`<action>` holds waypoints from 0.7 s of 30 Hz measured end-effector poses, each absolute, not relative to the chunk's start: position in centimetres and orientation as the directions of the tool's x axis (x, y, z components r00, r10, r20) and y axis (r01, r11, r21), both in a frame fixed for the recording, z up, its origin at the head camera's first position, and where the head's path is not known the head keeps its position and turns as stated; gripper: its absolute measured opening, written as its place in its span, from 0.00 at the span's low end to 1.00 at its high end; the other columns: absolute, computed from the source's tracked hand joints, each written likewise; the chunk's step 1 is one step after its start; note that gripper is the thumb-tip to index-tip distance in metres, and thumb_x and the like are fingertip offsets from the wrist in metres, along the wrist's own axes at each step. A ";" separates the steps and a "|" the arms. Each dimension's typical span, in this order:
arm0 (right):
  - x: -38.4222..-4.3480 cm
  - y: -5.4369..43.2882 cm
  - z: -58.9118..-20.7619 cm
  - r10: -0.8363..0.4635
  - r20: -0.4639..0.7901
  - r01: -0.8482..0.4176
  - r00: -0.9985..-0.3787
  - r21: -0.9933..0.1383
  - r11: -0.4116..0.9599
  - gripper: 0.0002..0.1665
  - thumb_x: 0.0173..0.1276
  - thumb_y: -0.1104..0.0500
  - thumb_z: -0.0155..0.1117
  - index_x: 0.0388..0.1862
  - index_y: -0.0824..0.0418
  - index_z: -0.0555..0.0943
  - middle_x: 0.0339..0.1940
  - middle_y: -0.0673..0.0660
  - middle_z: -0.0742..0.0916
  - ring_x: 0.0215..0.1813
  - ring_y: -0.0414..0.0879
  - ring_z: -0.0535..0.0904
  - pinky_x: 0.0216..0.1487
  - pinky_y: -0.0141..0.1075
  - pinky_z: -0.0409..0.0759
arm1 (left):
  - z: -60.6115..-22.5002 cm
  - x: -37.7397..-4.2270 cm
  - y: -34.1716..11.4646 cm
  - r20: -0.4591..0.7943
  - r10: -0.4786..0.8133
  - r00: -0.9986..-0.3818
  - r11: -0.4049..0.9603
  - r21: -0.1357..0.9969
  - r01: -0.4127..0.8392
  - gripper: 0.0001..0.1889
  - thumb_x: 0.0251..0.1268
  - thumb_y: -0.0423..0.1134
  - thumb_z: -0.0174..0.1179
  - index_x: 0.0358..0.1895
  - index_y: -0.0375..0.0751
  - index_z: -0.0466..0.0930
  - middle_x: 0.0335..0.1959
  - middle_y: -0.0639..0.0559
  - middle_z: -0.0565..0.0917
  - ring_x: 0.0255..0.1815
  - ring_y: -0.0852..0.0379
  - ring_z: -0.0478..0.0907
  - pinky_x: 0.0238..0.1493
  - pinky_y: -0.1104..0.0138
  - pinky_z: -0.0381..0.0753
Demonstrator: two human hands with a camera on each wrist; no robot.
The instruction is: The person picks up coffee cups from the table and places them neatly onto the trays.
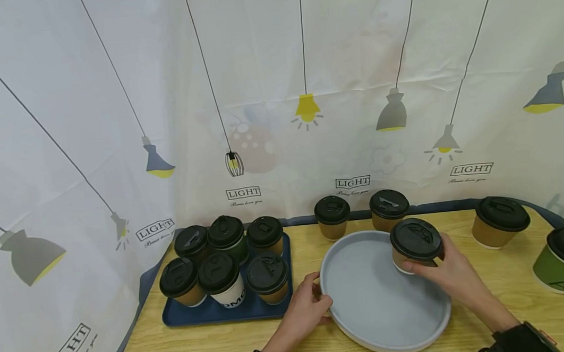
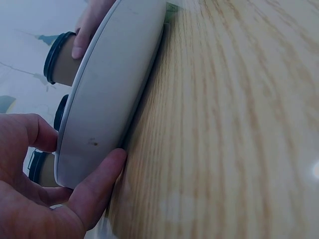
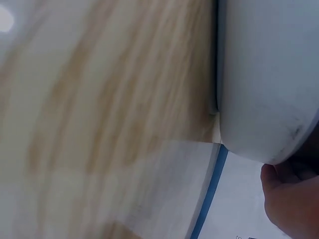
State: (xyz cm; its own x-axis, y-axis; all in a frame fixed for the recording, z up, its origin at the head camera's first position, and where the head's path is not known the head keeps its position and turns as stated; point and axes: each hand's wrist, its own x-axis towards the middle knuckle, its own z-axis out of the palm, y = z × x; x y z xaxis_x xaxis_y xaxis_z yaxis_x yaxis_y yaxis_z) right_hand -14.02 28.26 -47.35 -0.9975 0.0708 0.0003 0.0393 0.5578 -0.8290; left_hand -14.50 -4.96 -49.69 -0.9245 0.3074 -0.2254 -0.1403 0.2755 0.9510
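A round grey tray (image 1: pixel 384 298) with a raised rim lies on the wooden table. My left hand (image 1: pixel 306 305) grips its left edge; in the left wrist view, curled fingers and a thumb (image 2: pixel 102 186) pinch the pale side wall. Over the tray's upper right part, my right hand (image 1: pixel 442 271) holds a brown paper coffee cup (image 1: pixel 403 262) with a black lid, upright. The same cup (image 2: pixel 67 64) shows past the tray in the left wrist view. In the right wrist view the right hand (image 3: pixel 294 199) is partly hidden behind the tray wall (image 3: pixel 269 74).
A blue rectangular tray (image 1: pixel 222 316) at left bears several lidded cups, brown, green and white. Two brown cups (image 1: pixel 332 229) (image 1: pixel 385 222) stand behind the round tray. Right of it are another brown cup (image 1: pixel 493 231) and a green cup (image 1: pixel 562 267). A lamp-print curtain (image 1: pixel 276 64) hangs behind.
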 end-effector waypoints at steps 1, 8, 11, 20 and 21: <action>-14.0 28.2 -47.4 0.068 0.002 0.036 -0.998 -0.829 0.557 0.68 0.61 0.41 0.79 0.82 0.72 0.48 0.76 0.78 0.65 0.76 0.77 0.58 0.69 0.72 0.62 | -49.7 -14.5 -5.0 -0.225 0.307 -0.925 0.276 0.951 -0.139 0.37 0.64 0.36 0.60 0.78 0.36 0.61 0.51 0.44 0.77 0.41 0.53 0.81 0.33 0.59 0.89; -14.2 28.2 -47.9 0.056 -0.015 0.044 -0.998 -0.819 0.572 0.68 0.60 0.41 0.80 0.80 0.73 0.50 0.74 0.78 0.66 0.75 0.77 0.60 0.69 0.71 0.63 | -49.7 -14.5 -5.0 -0.220 0.310 -0.925 0.272 0.953 -0.136 0.37 0.65 0.36 0.60 0.78 0.35 0.61 0.51 0.44 0.77 0.42 0.53 0.81 0.33 0.60 0.89; -14.2 28.2 -48.0 0.049 -0.030 0.053 -0.998 -0.805 0.591 0.70 0.59 0.40 0.80 0.81 0.73 0.48 0.74 0.79 0.66 0.75 0.77 0.60 0.68 0.71 0.63 | -49.7 -14.5 -4.9 -0.222 0.310 -0.925 0.275 0.952 -0.136 0.37 0.65 0.36 0.60 0.77 0.35 0.61 0.51 0.44 0.77 0.42 0.53 0.81 0.33 0.60 0.89; -14.4 28.3 -48.0 0.044 -0.047 0.064 -0.998 -0.793 0.606 0.71 0.61 0.38 0.79 0.81 0.74 0.47 0.75 0.80 0.65 0.74 0.77 0.60 0.68 0.73 0.62 | -49.8 -14.5 -4.9 -0.239 0.306 -0.921 0.283 0.947 -0.152 0.37 0.65 0.37 0.60 0.78 0.37 0.61 0.53 0.43 0.76 0.43 0.53 0.82 0.34 0.61 0.89; -14.4 28.3 -48.0 0.041 -0.045 0.061 -0.998 -0.796 0.602 0.71 0.61 0.39 0.79 0.81 0.74 0.47 0.75 0.80 0.64 0.74 0.77 0.60 0.68 0.73 0.62 | -49.8 -14.5 -4.9 -0.242 0.307 -0.920 0.282 0.947 -0.154 0.37 0.65 0.37 0.60 0.78 0.37 0.61 0.53 0.43 0.76 0.43 0.53 0.82 0.34 0.61 0.89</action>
